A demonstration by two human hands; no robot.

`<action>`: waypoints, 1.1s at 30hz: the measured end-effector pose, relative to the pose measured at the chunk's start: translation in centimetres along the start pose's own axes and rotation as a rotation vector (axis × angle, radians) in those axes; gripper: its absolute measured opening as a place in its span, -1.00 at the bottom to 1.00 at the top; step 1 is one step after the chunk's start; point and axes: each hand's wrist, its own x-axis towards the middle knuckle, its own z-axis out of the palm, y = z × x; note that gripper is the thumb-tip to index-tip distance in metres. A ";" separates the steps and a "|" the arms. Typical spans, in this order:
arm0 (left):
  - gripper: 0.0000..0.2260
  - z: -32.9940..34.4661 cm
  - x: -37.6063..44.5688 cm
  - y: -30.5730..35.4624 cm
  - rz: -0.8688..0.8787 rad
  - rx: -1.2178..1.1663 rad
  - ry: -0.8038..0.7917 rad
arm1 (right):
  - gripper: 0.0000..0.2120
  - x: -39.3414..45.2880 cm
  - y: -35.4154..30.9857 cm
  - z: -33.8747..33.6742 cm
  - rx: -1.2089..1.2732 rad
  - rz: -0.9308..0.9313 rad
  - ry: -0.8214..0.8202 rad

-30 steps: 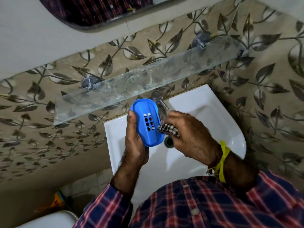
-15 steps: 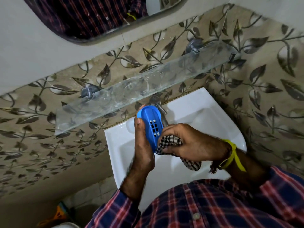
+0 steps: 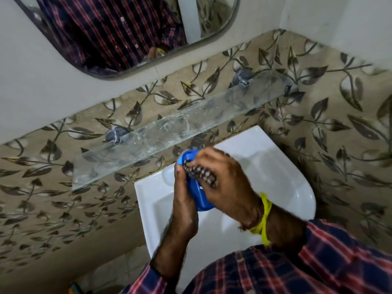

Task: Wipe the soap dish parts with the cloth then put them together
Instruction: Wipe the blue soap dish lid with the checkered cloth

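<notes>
Soap dish part: while it is being wiped, the blue soap dish part (image 3: pixel 198 198) is held on edge above the sink (image 3: pixel 282 183), at 6 o'clock from the glass shelf (image 3: pixel 169 132).
Left hand (image 3: pixel 183 200): curled round the part, bracing it.
Right hand (image 3: pixel 227 185): closed on the checked cloth (image 3: pixel 201 174) (pressed against the face so it can be rubbed).
Second part: not seen.

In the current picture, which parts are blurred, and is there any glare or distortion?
Head view: the right hand and cloth are smeared by motion; the soap dish is sharper; the sink shows soft highlights; the glass shelf looks cloudy; wide-angle bending tilts the walls.
</notes>
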 end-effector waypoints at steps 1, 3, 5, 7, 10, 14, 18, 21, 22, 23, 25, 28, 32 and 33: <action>-0.52 -0.3 0.0 0.3 0.008 -0.014 0.015 | -0.73 -0.7 0.0 -0.1 0.023 -0.054 -0.045; -0.49 -0.6 -0.1 0.6 0.005 -0.058 0.025 | -0.66 -1.9 0.5 -0.3 0.022 -0.110 -0.089; -0.46 -0.4 -0.3 0.3 -0.023 -0.096 0.037 | -0.67 -2.0 0.9 -0.4 -0.039 -0.096 -0.111; -0.44 0.0 -0.3 0.1 -0.045 -0.073 0.039 | -0.75 -0.8 0.9 -0.2 -0.071 -0.006 -0.066; -0.44 0.2 0.1 0.6 -0.040 -0.081 0.025 | -0.78 0.3 0.3 -0.1 -0.026 -0.035 -0.048; -0.33 -0.8 0.7 2.8 -0.067 -0.141 0.045 | -0.71 -2.2 0.3 -0.9 -0.062 -0.268 -0.276; -0.37 -1.0 0.2 2.5 -0.050 -0.099 0.101 | -0.76 -1.5 1.8 -1.0 -0.132 -0.144 -0.114; -0.48 -0.5 -0.3 2.0 -0.076 -0.105 0.130 | -0.74 -0.9 1.5 -0.1 -0.029 -0.089 -0.011; -0.48 -0.7 -0.4 2.0 -0.093 -0.126 0.151 | -0.69 -1.3 1.2 0.2 -0.002 -0.132 -0.050; -0.47 -0.9 -0.4 2.0 -0.105 -0.143 0.174 | -0.67 -1.9 1.1 0.4 0.013 -0.189 -0.112; -0.41 -1.6 -0.7 2.0 -0.114 -0.154 0.220 | -0.68 -3.1 1.1 0.6 0.027 -0.265 -0.263; -0.41 -2.8 -1.4 1.2 -0.089 -0.112 0.271 | -0.73 -3.4 2.5 0.4 -0.040 -0.233 -0.379; -0.49 -4.1 -2.5 0.1 -0.085 -0.057 0.326 | -0.88 -3.2 4.1 0.2 0.049 -0.035 -0.220; -0.50 -4.2 -2.7 0.0 -0.098 -0.026 0.318 | -0.90 -3.2 4.2 0.2 0.110 0.047 -0.148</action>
